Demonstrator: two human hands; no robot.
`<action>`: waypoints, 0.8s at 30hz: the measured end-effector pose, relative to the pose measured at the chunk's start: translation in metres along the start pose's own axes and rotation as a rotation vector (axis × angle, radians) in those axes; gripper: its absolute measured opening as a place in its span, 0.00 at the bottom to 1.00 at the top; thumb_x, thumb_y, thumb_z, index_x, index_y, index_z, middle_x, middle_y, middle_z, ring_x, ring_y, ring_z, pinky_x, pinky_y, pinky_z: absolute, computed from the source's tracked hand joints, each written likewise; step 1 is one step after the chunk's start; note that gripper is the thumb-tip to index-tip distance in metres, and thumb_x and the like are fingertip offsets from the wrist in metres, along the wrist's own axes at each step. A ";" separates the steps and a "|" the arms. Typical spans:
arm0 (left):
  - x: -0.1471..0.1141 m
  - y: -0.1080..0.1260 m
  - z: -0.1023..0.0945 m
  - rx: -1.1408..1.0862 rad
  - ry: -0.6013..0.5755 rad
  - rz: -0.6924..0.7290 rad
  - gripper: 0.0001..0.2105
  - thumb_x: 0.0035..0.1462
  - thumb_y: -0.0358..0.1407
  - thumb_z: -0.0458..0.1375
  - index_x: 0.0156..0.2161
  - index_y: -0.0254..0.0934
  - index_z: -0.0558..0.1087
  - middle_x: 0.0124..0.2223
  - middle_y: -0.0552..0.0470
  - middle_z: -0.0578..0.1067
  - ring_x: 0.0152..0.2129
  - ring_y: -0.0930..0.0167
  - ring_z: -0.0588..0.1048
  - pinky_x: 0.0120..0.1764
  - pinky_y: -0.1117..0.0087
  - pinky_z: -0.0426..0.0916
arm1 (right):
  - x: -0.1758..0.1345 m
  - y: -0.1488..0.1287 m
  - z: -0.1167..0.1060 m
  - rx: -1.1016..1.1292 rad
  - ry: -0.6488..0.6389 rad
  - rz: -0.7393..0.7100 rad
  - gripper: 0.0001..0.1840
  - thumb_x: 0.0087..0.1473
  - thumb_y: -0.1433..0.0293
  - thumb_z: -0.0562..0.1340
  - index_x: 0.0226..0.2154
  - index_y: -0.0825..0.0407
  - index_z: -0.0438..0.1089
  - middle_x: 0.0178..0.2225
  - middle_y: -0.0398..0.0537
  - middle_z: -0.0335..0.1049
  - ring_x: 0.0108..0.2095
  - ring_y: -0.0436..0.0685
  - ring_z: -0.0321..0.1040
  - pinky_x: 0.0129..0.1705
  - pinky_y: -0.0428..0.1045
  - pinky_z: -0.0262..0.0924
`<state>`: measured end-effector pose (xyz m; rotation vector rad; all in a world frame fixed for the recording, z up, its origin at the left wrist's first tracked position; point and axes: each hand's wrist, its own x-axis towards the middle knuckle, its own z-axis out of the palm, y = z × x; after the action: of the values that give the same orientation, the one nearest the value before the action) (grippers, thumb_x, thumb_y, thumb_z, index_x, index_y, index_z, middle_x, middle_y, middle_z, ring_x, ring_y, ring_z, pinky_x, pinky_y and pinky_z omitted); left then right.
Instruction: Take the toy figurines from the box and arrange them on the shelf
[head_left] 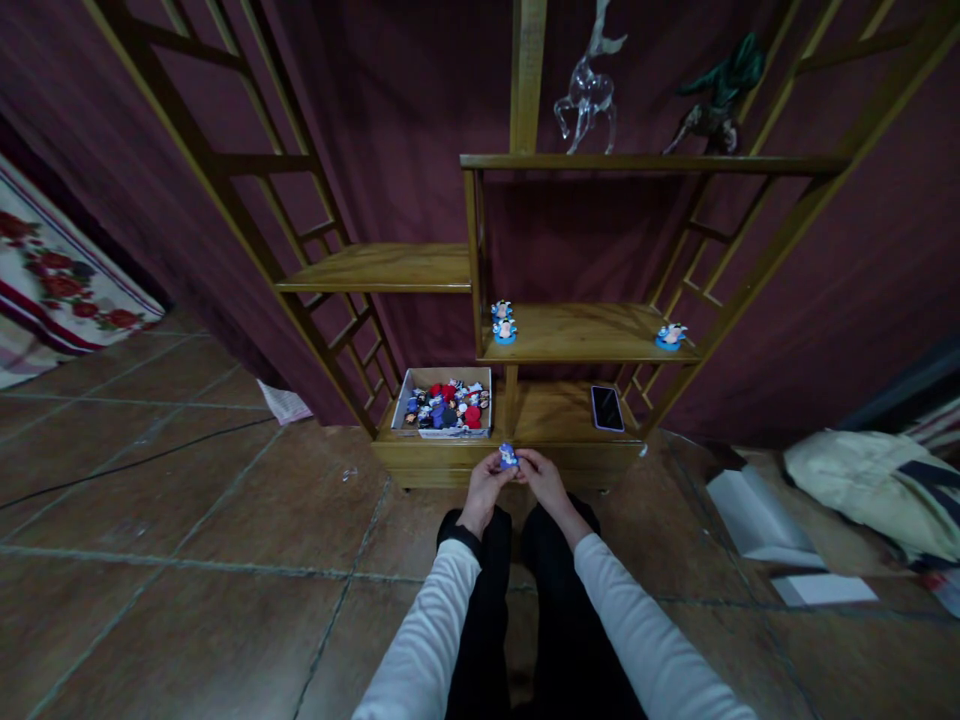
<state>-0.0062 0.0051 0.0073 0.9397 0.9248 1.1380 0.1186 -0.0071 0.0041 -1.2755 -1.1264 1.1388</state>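
Observation:
A small purple and white figurine (508,456) is held in front of the cabinet's lower edge, between the fingertips of both hands. My left hand (484,487) grips it from the left side. From the right, my right hand (545,478) pinches it too. Just beyond my left hand, a white cardboard box (405,428) full of small red, purple and black figurines (448,405) sits on the bottom shelf. Three blue and white figurines stand on the middle shelf: two at its left end, the nearer one (505,330) in front, and another figurine (670,336) at its right end.
The wooden shelf unit (420,265) rises ahead of me. A phone (607,408) lies on the bottom shelf at right. A clear deer statue (589,100) and a dark green statue (720,95) top the upper shelf. White packaging (761,515) and a pale bag (862,485) lie right.

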 end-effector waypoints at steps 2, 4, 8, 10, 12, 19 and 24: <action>0.001 -0.002 0.001 0.047 0.033 0.023 0.20 0.35 0.35 0.68 0.38 0.33 0.75 0.31 0.50 0.76 0.27 0.72 0.72 0.37 0.69 0.66 | 0.000 0.002 -0.001 -0.002 0.002 0.012 0.15 0.47 0.62 0.58 0.38 0.48 0.71 0.28 0.43 0.73 0.24 0.52 0.69 0.28 0.48 0.67; 0.002 -0.004 0.001 0.086 0.070 0.050 0.20 0.34 0.35 0.68 0.38 0.33 0.75 0.31 0.50 0.76 0.27 0.72 0.72 0.36 0.69 0.66 | 0.001 0.003 -0.002 0.011 0.004 0.025 0.16 0.46 0.61 0.59 0.38 0.49 0.71 0.27 0.43 0.73 0.24 0.51 0.68 0.28 0.48 0.67; 0.001 -0.004 0.002 0.095 0.061 0.058 0.22 0.34 0.35 0.68 0.39 0.33 0.75 0.30 0.50 0.76 0.26 0.72 0.72 0.35 0.69 0.67 | 0.001 0.003 -0.003 0.070 -0.008 0.061 0.19 0.45 0.59 0.60 0.39 0.51 0.70 0.28 0.45 0.73 0.24 0.51 0.69 0.28 0.49 0.67; -0.002 -0.003 0.002 0.078 0.030 0.045 0.22 0.35 0.34 0.67 0.41 0.33 0.74 0.30 0.51 0.76 0.25 0.73 0.72 0.35 0.70 0.67 | 0.000 0.002 -0.004 0.090 -0.035 0.071 0.21 0.43 0.58 0.61 0.40 0.52 0.70 0.31 0.46 0.74 0.26 0.52 0.70 0.28 0.48 0.67; -0.004 -0.002 0.002 0.065 0.013 0.041 0.22 0.37 0.33 0.66 0.43 0.33 0.74 0.29 0.52 0.76 0.24 0.74 0.72 0.35 0.70 0.67 | 0.000 0.001 -0.004 0.099 -0.051 0.079 0.22 0.43 0.58 0.62 0.41 0.52 0.70 0.33 0.46 0.74 0.27 0.52 0.70 0.29 0.48 0.67; -0.006 -0.002 0.003 0.038 0.027 0.069 0.20 0.37 0.31 0.65 0.41 0.33 0.73 0.31 0.51 0.77 0.25 0.73 0.73 0.35 0.70 0.68 | -0.003 -0.003 -0.004 0.133 -0.048 0.063 0.23 0.41 0.57 0.64 0.39 0.52 0.71 0.33 0.47 0.74 0.27 0.52 0.70 0.29 0.48 0.66; -0.008 0.000 0.002 0.043 0.043 0.083 0.19 0.36 0.32 0.66 0.38 0.34 0.73 0.32 0.50 0.77 0.25 0.73 0.73 0.35 0.69 0.68 | -0.005 -0.007 -0.004 0.140 -0.058 0.075 0.24 0.40 0.57 0.64 0.39 0.52 0.71 0.32 0.46 0.74 0.26 0.51 0.69 0.29 0.47 0.66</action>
<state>-0.0055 -0.0028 0.0089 0.9997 0.9560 1.2165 0.1223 -0.0124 0.0109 -1.1911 -1.0292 1.2953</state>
